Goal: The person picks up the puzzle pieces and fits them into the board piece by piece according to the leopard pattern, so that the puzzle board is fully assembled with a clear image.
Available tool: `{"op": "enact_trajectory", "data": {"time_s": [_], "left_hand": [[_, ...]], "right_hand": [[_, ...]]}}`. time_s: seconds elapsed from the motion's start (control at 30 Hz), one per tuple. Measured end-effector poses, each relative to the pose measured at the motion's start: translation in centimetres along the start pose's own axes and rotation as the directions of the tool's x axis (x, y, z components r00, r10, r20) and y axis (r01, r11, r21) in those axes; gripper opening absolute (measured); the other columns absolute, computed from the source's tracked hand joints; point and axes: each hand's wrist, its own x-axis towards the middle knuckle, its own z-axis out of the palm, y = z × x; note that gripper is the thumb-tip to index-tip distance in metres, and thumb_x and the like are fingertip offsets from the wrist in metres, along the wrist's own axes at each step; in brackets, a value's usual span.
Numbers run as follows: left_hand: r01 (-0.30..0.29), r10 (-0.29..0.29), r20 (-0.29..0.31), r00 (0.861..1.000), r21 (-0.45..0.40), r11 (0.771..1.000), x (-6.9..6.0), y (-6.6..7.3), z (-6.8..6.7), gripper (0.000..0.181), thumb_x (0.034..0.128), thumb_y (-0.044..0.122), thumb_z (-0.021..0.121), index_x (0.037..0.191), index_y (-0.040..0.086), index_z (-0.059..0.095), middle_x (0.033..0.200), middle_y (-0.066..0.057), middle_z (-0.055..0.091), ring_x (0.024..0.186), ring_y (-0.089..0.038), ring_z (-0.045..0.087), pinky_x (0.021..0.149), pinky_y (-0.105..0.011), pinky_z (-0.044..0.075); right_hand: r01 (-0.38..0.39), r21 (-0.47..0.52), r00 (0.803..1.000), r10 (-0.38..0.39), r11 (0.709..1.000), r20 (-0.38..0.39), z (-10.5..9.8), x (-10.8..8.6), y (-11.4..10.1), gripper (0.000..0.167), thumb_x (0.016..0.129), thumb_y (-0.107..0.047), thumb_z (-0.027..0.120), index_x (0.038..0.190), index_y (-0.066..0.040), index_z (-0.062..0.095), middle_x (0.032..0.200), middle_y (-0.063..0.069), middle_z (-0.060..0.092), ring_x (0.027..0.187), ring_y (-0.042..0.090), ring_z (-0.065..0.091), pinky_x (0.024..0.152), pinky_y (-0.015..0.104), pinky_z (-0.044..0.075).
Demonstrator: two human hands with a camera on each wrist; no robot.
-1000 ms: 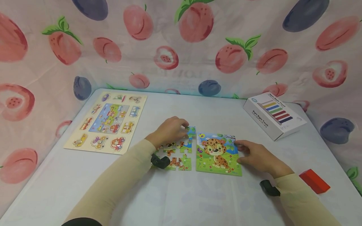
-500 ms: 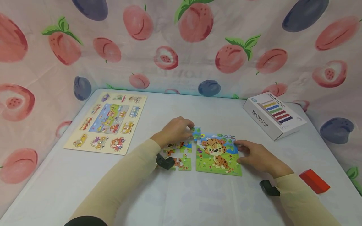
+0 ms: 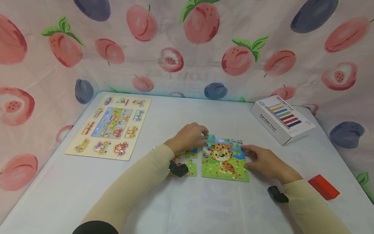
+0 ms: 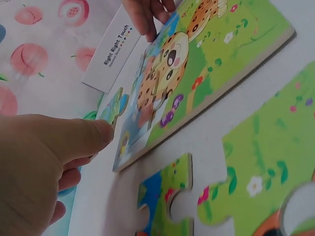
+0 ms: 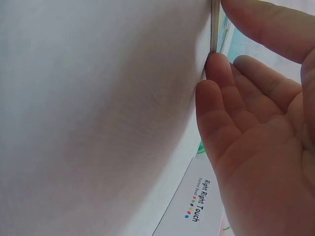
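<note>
My left hand (image 3: 190,136) pinches a blue-and-green jigsaw piece (image 3: 210,139) between thumb and fingers at the upper left corner of a square leopard picture board (image 3: 225,169). In the left wrist view the piece (image 4: 118,104) stands tilted beside the board's edge; whether they touch is unclear. At the board's right edge rests my right hand (image 3: 264,162), its thumb and fingertips touching the side. Loose jigsaw pieces (image 3: 192,169) lie left of the board, partly hidden under my left wrist. The left wrist view shows another loose piece (image 4: 266,162) close up.
A wooden vehicle peg puzzle (image 3: 134,143) lies at the back left of the white table (image 3: 204,208). A white box (image 3: 267,125) with coloured stripes stands at the back right. Near my right sleeve lies a red block (image 3: 323,187). Fruit-patterned cloth (image 3: 201,61) hangs behind.
My left hand has carried the pinched jigsaw piece rightward from beside the loose pieces to the board's upper left corner. The right hand has stayed at the board's edge.
</note>
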Motion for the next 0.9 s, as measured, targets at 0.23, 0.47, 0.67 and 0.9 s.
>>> {"op": "enact_trajectory", "data": {"time_s": [0.23,0.47,0.67,0.9], "left_hand": [[-0.036,0.036,0.02,0.999,0.031,0.999,1.1,0.9,0.9,0.043,0.0941,0.032,0.071,0.132,0.012,0.065,0.124,-0.001,0.066,0.117,-0.017,0.056,0.101,-0.033,0.043],[-0.051,0.05,0.025,0.998,0.041,0.998,1.7,2.2,1.4,0.042,0.0945,0.03,0.07,0.132,0.012,0.065,0.123,-0.001,0.067,0.115,-0.016,0.056,0.1,-0.031,0.043],[-0.049,0.047,0.027,0.998,0.044,0.998,2.2,2.8,2.1,0.042,0.0948,0.031,0.07,0.132,0.013,0.065,0.123,0.0,0.067,0.116,-0.016,0.056,0.101,-0.031,0.042],[-0.064,0.063,0.024,0.998,0.045,0.997,2.6,3.7,2.6,0.042,0.0947,0.031,0.07,0.132,0.012,0.065,0.122,0.0,0.067,0.115,-0.016,0.057,0.1,-0.031,0.043]], "right_hand": [[0.0,-0.001,1.0,0.0,1.0,0.004,-0.1,-0.1,-0.2,0.071,0.086,-0.018,0.079,0.147,-0.002,0.046,0.137,0.021,0.057,0.128,0.043,0.049,0.104,0.06,0.038],[-0.021,-0.003,1.0,0.021,1.0,0.006,0.0,0.0,-0.2,0.072,0.086,-0.018,0.079,0.148,-0.004,0.045,0.139,0.022,0.055,0.128,0.042,0.048,0.104,0.059,0.039],[-0.027,0.001,1.0,0.027,1.0,0.01,0.1,0.0,-0.2,0.072,0.087,-0.019,0.079,0.148,-0.004,0.045,0.139,0.021,0.055,0.129,0.042,0.048,0.104,0.059,0.039],[-0.018,0.001,1.0,0.018,1.0,0.013,0.0,0.0,-0.1,0.072,0.087,-0.019,0.079,0.148,-0.004,0.045,0.139,0.022,0.054,0.129,0.042,0.048,0.104,0.058,0.04]]}}
